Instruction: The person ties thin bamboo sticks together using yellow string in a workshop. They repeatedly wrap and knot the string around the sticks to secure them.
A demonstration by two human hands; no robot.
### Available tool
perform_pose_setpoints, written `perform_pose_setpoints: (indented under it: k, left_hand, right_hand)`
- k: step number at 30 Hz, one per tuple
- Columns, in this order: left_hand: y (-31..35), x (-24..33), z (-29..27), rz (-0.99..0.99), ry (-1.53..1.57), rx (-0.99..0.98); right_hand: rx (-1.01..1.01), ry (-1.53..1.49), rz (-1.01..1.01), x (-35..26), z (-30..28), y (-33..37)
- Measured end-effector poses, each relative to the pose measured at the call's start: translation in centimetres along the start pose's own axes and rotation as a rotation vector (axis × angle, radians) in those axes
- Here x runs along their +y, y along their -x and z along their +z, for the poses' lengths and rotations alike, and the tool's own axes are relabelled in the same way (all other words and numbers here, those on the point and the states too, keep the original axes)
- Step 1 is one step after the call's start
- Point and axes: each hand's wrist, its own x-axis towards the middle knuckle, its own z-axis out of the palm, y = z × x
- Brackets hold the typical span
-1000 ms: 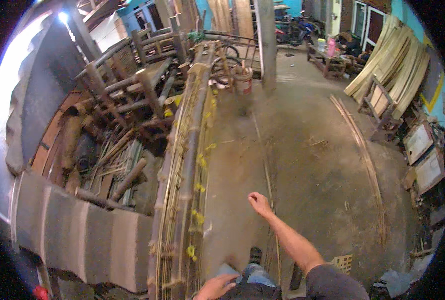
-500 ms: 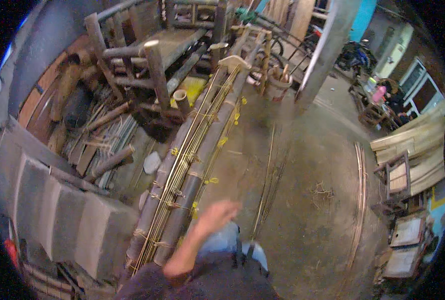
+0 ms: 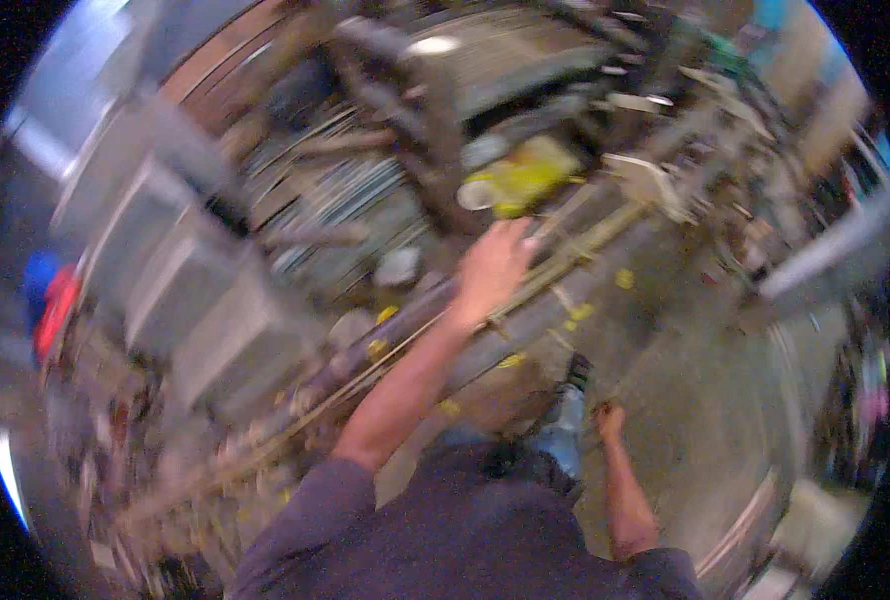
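Note:
Blur softens the whole view. My left hand (image 3: 495,268) reaches out over the long rack of dark round poles (image 3: 500,350), its fingers stretched out beside the bundle of thin pale strips (image 3: 590,240). Whether the fingertips touch the strips I cannot tell. Yellow ties (image 3: 512,360) hang along the near side of the poles. Lower and to the right, my right hand (image 3: 610,418) hangs near my leg, apart from the rack; its fingers are too smeared to read.
Grey ridged blocks (image 3: 235,330) stand on the left. Beyond the rack lie loose sticks (image 3: 345,215), a yellow object (image 3: 540,172) and a log-built bench (image 3: 525,85). A pale slanting post (image 3: 830,255) rises at the right. More thin strips (image 3: 740,525) lie on the floor at lower right.
The view has swung left, and the rack now slants across it. My left hand has moved from near my body out over the poles. My right hand has come into sight.

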Motion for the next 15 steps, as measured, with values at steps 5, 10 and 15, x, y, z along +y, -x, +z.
perform_pose_setpoints:
  k: [5, 10, 15]
  left_hand:
    - [-2.1, -1.1, 6.3, -0.394, -0.154, -0.298]
    - [-5.4, 5.5, -1.8, -0.096, 0.299, -0.474]
    - [-6.9, 8.1, -2.7, -0.113, 0.241, -0.309]
  right_hand:
    - [0.092, -0.093, -0.628, -19.1, -10.0, -28.0]
    - [-0.548, -1.067, -0.001, -38.8, -20.9, -32.0]
    - [-0.204, -1.146, 0.005, -37.6, -21.4, -34.7]
